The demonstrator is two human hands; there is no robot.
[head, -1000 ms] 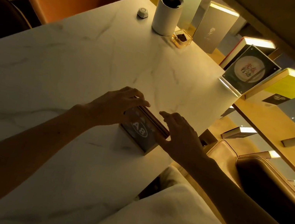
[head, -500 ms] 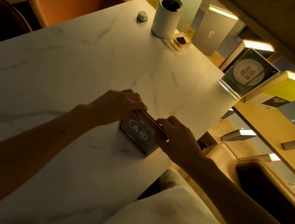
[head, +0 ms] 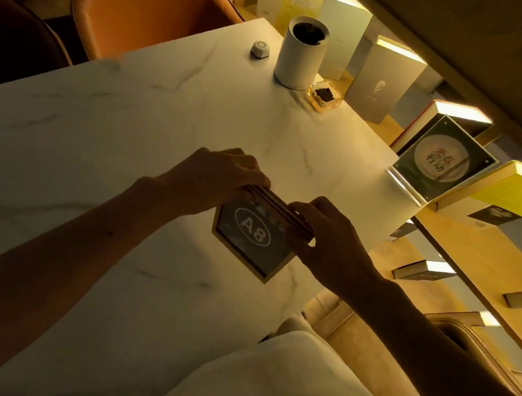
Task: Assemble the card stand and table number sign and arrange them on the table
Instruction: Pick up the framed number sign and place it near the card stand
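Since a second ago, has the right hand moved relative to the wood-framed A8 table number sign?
Yes. The right hand closed in onto the sign's top right edge.

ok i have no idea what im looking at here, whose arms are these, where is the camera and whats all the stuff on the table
There is no machine here: the arms belong to a person, and the single camera sits on their head, looking forward and down, so you see roughly what they see. The wide lens bends the edges.

The left hand and right hand both grip the top edge of a table number sign, a dark panel reading A8 in a pale frame, which stands on the white marble table.

Further back on the table are a white cylinder container, a small round white button-like object and a small clear dish with something dark in it. At the right edge stands a clear acrylic card stand holding a printed card. Books line the shelf beyond, and an orange chair sits at the far side.
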